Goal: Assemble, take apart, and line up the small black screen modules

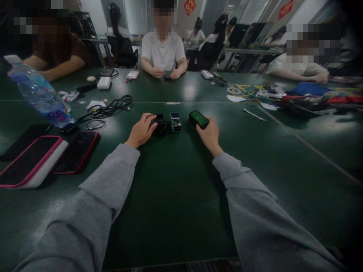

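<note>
Head view: Both arms in grey sleeves extend fwd over the green table (176,196). Left hand (141,131) lies palm-down, fingers loosely curled, fingertips touching the left side of a small black box (160,124); no full grip visible. Just right of the box stands a small blue-topped electronic module (175,121), not touched by either hand. Right hand (210,135) pinches the near edge of a green circuit board in a black frame (199,118), board tilted, lying directly ahead of the knuckles. All 3 items sit in one row at table centre, betw. the hands.

Left side: clear water bottle (39,94) lying tilted, red-cased phone (76,152), pink-edged tablet (30,160), black cable bundle (109,109). Opposite: person in white shirt (163,51), hands on table.
</note>
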Action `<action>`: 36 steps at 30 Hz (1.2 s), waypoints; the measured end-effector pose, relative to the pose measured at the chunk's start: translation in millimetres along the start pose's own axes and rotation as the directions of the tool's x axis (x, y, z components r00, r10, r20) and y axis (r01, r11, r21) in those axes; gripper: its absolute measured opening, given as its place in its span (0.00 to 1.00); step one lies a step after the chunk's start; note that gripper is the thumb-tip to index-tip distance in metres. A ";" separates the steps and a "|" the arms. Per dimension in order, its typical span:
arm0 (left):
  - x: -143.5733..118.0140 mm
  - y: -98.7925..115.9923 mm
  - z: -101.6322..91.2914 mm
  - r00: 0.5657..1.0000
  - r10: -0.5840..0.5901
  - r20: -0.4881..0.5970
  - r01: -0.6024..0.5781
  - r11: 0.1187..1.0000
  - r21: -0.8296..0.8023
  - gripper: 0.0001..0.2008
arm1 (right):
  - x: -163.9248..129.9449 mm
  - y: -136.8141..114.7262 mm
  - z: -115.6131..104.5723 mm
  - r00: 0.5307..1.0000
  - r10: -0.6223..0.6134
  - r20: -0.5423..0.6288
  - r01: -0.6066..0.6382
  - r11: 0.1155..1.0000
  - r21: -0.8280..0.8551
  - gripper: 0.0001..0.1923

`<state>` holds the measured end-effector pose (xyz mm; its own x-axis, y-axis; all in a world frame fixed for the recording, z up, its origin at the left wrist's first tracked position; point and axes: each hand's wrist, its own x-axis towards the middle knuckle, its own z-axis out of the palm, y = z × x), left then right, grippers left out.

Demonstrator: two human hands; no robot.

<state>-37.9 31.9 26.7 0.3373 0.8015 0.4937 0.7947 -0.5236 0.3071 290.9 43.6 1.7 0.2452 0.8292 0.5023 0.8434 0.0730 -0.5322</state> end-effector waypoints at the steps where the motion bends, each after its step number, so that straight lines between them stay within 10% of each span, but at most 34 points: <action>1: -0.1 0.1 0.0 1.000 -0.001 0.000 0.001 1.000 0.002 0.28 | -1.4 -2.2 -1.3 0.999 -0.034 -0.016 0.034 0.998 -0.045 0.25; 7: -0.6 0.8 0.6 1.000 0.013 0.004 -0.014 1.000 0.024 0.28 | -7.2 -8.6 -5.8 0.987 -0.155 0.042 0.160 0.967 -0.200 0.26; 23: 0.6 1.9 -0.1 0.999 0.030 0.013 -0.030 0.999 0.023 0.28 | 1.3 -6.3 -2.8 0.988 -0.133 0.076 0.131 0.991 0.021 0.29; 36: 1.2 -2.7 5.2 0.996 0.086 -0.009 -0.086 0.995 0.049 0.26 | -17.9 -48.3 3.3 0.859 -0.438 0.263 0.485 0.862 -0.146 0.31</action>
<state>-37.0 35.7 22.2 0.4003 0.7507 0.5256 0.7864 -0.5759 0.2236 244.2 27.1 16.2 -0.2850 0.8265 0.4855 0.9160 0.3840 -0.1160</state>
